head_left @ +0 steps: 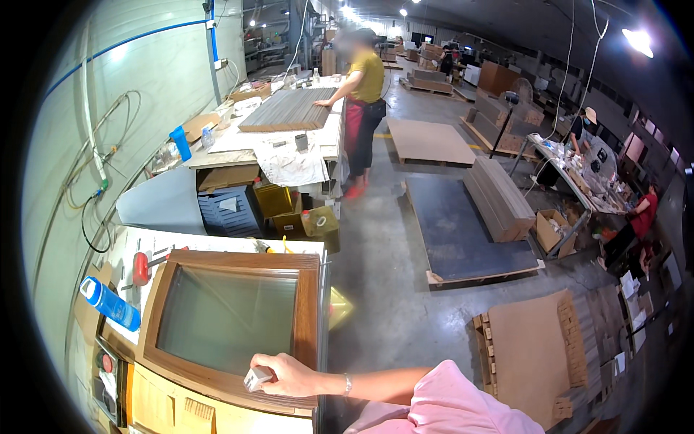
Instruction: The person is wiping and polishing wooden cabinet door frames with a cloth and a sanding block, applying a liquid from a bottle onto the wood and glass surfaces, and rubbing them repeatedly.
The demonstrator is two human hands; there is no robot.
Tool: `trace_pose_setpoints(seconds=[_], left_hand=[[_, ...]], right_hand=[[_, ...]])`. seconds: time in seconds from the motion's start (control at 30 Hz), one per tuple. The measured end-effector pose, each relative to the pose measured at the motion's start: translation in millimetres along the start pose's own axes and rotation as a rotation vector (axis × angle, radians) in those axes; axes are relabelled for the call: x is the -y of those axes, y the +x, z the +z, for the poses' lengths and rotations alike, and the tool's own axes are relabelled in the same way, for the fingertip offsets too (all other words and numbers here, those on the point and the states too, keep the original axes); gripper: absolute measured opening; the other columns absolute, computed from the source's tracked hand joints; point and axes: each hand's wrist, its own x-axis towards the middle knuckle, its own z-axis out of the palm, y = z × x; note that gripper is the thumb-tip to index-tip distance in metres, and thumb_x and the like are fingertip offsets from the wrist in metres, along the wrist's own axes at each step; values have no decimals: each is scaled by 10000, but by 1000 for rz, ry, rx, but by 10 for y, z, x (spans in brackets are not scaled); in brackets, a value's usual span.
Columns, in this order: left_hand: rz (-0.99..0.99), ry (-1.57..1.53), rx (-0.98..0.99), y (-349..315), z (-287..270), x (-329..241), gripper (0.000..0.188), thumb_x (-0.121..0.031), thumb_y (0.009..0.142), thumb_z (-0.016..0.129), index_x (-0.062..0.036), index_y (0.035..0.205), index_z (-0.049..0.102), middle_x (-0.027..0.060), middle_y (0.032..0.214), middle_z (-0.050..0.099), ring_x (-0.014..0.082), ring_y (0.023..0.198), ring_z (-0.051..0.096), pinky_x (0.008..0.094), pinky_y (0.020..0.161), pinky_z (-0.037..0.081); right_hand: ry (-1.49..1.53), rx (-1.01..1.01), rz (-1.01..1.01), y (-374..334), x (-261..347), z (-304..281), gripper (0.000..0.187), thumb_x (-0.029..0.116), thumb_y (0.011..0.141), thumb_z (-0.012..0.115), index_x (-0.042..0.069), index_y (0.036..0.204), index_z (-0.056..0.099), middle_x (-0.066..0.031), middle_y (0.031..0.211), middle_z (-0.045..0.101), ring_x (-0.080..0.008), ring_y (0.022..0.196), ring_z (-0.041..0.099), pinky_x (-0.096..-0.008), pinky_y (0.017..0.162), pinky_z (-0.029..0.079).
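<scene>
My right hand (288,375) reaches in from the lower right, with a pink sleeve on its arm. Its fingers close around a small whitish block (257,378), whose exact kind I cannot make out. Hand and block are over the near rail of a brown wooden framed door panel (307,311). Inside that frame is a greenish glass pane (228,311). Whether the block touches the wood is hard to tell. My left hand does not show.
A blue bottle (110,304) and a red-headed tool (140,269) lie left of the panel. Beyond, a person in a yellow top (369,76) stands by a bench with grey boards (289,108). Board stacks (499,199) and a pallet (531,354) occupy the right-hand floor.
</scene>
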Motion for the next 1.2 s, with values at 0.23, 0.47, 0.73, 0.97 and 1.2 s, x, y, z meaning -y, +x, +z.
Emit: trace_pose_setpoints(seconds=[0.23, 0.47, 0.73, 0.97, 1.2], left_hand=[[-11, -3, -25, 46, -2, -104, 506, -437, 823, 556, -35, 1126, 614, 152, 1004, 607, 321, 957, 563, 512, 998, 348], [-127, 8, 37, -155, -102, -134, 497, -400, 833, 497, -9, 1117, 613, 178, 1080, 602, 361, 1042, 556, 575, 1077, 311], [-68, -10, 52, 80, -38, -16, 510, -401, 821, 496, -24, 1151, 593, 192, 1003, 564, 382, 985, 539, 569, 1031, 325], [-50, 21, 14, 84, 7, 20, 522, -436, 861, 474, -29, 1151, 626, 159, 1063, 607, 340, 1005, 567, 554, 1046, 328], [15, 82, 40, -27, 181, 210, 503, -397, 792, 555, -50, 1150, 625, 132, 1073, 620, 319, 1010, 572, 549, 1034, 353]], right_hand=[[33, 9, 13, 0, -10, -64, 276, 71, 825, 657, 1, 1055, 523, -118, 805, 662, -162, 684, 642, -296, 657, 519], [-62, -16, 30, -20, 127, -82, 319, 140, 813, 724, 40, 1080, 583, -78, 850, 679, -140, 745, 651, -306, 691, 523], [178, 20, -107, -199, 425, -156, 259, 43, 840, 661, 9, 1075, 556, -43, 883, 637, -66, 794, 597, -231, 692, 487], [323, 41, -38, -32, 267, -208, 272, 28, 857, 634, 24, 1110, 533, -20, 876, 614, -58, 729, 572, -225, 646, 476], [540, 50, 118, 59, 4, -247, 274, 0, 880, 585, -2, 1146, 518, -66, 937, 633, -94, 729, 601, -248, 664, 518]])
